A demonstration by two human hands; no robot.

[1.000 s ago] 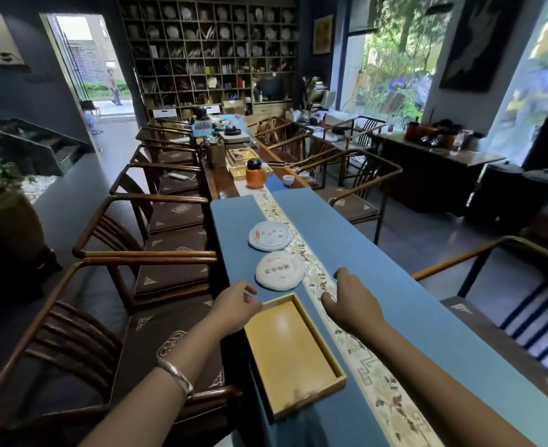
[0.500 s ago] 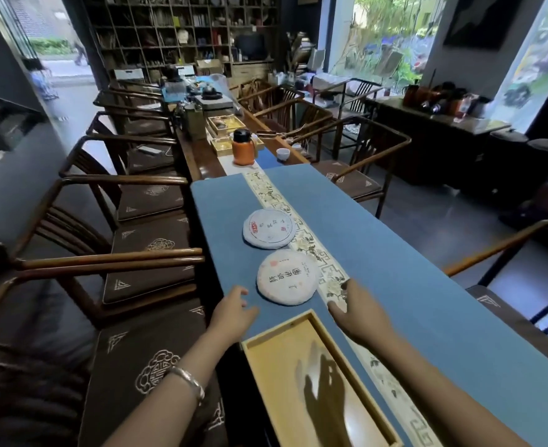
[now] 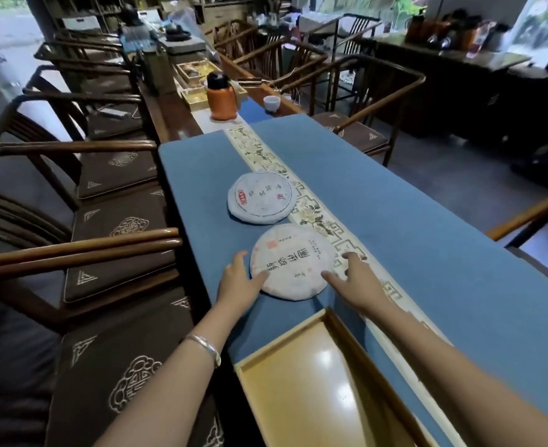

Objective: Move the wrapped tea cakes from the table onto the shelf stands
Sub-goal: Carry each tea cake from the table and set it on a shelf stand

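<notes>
Two round tea cakes in white paper lie flat on the blue tablecloth (image 3: 427, 253). The near tea cake (image 3: 293, 261) has large dark characters; the far tea cake (image 3: 261, 198) has a small red label. My left hand (image 3: 238, 282) touches the near cake's left rim, thumb lying on its top edge. My right hand (image 3: 356, 279) touches its right rim the same way. The fingers of both hands look fairly straight beside the cake. No shelf stand is in view.
A shallow wooden tray (image 3: 279, 338) sits just in front of the near cake. Further along the table stand an orange flask (image 3: 222, 98), a white cup (image 3: 271, 103) and tea ware. Wooden armchairs (image 3: 104, 246) line both sides of the table.
Both hands moved forward from the tray's far corners to either side of the near tea cake and now touch it. The view tilted down and closer.
</notes>
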